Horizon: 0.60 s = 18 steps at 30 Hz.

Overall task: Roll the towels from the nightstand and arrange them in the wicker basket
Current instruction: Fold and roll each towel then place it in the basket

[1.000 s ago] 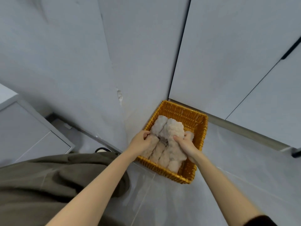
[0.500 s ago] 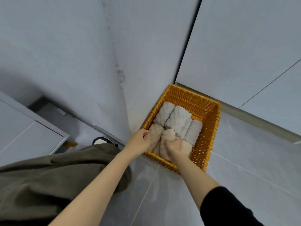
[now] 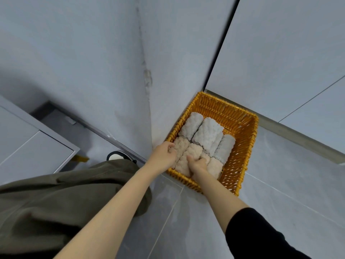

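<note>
Rolled towels [image 3: 207, 135] lie packed in the wicker basket [image 3: 242, 116], long axes running from its near rim to its far wall. In the near row, the left hand [image 3: 164, 156] grips the leftmost pink roll [image 3: 182, 146] and the right hand [image 3: 198, 164] clutches the middle pink roll [image 3: 194, 150].

**Person: clothing as observed**

Left arm [image 3: 119, 199]: bare along its whole visible length, from the bottom edge of the view to the left hand [image 3: 164, 156]. Right forearm [image 3: 218, 195]: bare from the right hand [image 3: 198, 164] up to a sleeve [image 3: 257, 236]. Sleeve: black, plain, close-fitting, with its cuff edge lying across the arm near the elbow. Lower body: a loose olive-brown garment [image 3: 56, 199] of matte cloth, with soft creases and a rounded hem. Whether it is trousers or a skirt cannot be told. Both hands bare.
</note>
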Available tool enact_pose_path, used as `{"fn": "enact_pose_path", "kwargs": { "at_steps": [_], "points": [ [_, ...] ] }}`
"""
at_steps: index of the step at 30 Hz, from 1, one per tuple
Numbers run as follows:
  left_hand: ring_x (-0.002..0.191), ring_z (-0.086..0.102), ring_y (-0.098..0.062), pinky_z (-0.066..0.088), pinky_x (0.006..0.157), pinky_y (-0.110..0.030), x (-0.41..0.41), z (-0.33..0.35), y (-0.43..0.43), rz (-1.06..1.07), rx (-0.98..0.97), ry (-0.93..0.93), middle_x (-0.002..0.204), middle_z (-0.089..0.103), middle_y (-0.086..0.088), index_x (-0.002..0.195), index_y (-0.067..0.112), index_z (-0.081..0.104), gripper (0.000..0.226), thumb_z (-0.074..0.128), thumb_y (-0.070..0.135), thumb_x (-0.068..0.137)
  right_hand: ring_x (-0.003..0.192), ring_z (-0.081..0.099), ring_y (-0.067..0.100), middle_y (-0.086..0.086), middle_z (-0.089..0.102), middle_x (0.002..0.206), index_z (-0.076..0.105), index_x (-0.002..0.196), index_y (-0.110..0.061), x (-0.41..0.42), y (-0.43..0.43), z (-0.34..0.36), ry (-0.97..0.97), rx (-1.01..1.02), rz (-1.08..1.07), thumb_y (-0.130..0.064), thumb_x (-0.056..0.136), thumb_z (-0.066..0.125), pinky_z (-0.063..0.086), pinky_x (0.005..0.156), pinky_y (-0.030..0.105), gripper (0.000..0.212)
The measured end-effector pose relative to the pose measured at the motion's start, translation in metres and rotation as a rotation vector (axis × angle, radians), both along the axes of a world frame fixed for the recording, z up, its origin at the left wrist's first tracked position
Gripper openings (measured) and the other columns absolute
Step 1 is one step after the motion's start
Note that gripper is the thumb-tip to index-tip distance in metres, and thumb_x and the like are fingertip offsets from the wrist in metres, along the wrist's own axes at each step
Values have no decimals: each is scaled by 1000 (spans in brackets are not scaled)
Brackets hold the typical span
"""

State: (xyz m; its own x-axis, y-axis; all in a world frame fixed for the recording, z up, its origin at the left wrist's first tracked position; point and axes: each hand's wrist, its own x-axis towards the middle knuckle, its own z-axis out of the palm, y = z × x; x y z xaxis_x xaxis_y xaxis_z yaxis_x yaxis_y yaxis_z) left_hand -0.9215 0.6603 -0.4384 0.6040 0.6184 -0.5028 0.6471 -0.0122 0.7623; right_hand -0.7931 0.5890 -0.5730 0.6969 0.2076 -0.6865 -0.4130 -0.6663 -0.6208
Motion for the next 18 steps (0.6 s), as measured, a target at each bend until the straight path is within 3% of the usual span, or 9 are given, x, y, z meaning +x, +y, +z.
{"fn": "enact_pose_path", "kwargs": {
  "at_steps": [2,5,8,10,13,15,18],
  "points": [
    [75,45,5,38,61,-13,-1,2,-1,2,-9,-2,132,49,-4,138,17,41,39,41,21,100,131,41,33,14,36,143,26,143,-16,2,-6,7,-119,47,96,-25,82,74,40,106,40,78],
    [75,44,6,34,58,-9,-1,6,-1,-3,-2,-3,138,47,-4,138,17,41,38,40,21,100,133,35,31,15,14,149,15,151,-22,6,-15,20,-216,12,450,-13,77,80,40,102,33,99],
    [79,45,6,36,61,-11,1,10,-1,-3,3,-6,141,45,-5,139,17,41,38,40,21,101,146,13,27,10,-17,158,4,155,-17,10,-20,29,-268,-83,789,-12,73,82,30,108,27,114],
    [100,51,-4,39,77,-17,1,11,-2,-8,8,-2,141,45,-5,138,18,42,37,40,22,101,148,0,22,5,-28,157,-3,154,-12,12,-18,30,-303,-145,932,-16,75,81,28,106,21,115],
    [124,45,-17,37,89,-23,0,11,-4,-6,4,-1,140,45,-5,136,18,43,36,40,22,101,148,-1,20,2,-22,159,-7,153,-6,12,-11,23,-352,-215,998,-22,72,83,18,113,22,122],
    [114,50,-12,39,83,-20,-1,9,-4,-6,7,-3,136,48,-4,136,18,44,36,41,22,100,148,3,20,1,-20,160,-8,152,-5,11,-8,16,-349,-241,999,-20,72,83,15,115,23,123],
    [73,46,5,38,55,-6,-1,7,-2,4,10,-9,113,55,6,136,18,44,36,40,22,101,145,18,24,2,-21,159,-9,152,-5,10,-7,7,-390,-273,1029,-15,77,79,24,114,25,116]
  ]
}}
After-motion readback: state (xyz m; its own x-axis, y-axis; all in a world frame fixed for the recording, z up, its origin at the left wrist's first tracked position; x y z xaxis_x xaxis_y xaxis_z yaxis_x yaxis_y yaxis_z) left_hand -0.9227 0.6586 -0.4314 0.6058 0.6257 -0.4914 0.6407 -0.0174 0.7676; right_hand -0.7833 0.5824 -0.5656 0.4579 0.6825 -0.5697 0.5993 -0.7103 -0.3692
